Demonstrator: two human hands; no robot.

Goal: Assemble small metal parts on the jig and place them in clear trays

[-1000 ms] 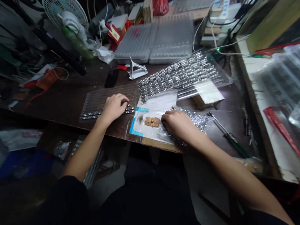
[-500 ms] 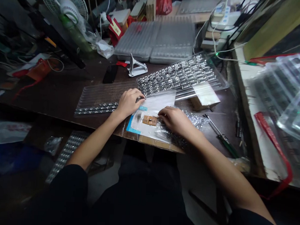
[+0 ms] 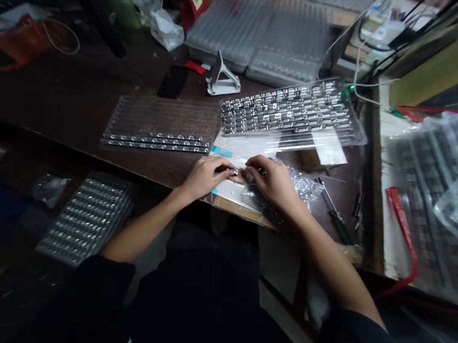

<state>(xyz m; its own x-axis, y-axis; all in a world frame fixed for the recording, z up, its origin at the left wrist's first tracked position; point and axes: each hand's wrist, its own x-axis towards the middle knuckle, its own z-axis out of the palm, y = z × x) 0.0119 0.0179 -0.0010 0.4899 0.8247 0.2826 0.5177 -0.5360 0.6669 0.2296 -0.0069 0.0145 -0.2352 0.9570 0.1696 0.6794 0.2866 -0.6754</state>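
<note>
My left hand (image 3: 206, 178) is closed, thumb and finger pinching a small shiny metal part (image 3: 235, 172) at a small brown block (image 3: 239, 179). Facing it from the right, my right hand (image 3: 274, 179) has curled fingers with tiny shiny bits showing between them; what they are is unclear. Both hands are over a white sheet (image 3: 237, 194) with blue tape (image 3: 222, 151) on it. Beside and partly beneath my right hand lies a clear plastic bag (image 3: 302, 187) of small shiny pieces.
A clear grooved tray (image 3: 159, 115) with a few rows of metal parts lies left. Another tray (image 3: 285, 110), mostly filled, rests partly on a small box (image 3: 324, 150). A green-handled screwdriver (image 3: 338, 222) lies right. Behind are a white stand (image 3: 222, 80), a phone (image 3: 172, 81) and stacked trays (image 3: 220, 29).
My left hand has come from the edge between the two trays down to the brown block. My right hand stays near the block. The camera view has shifted.
</note>
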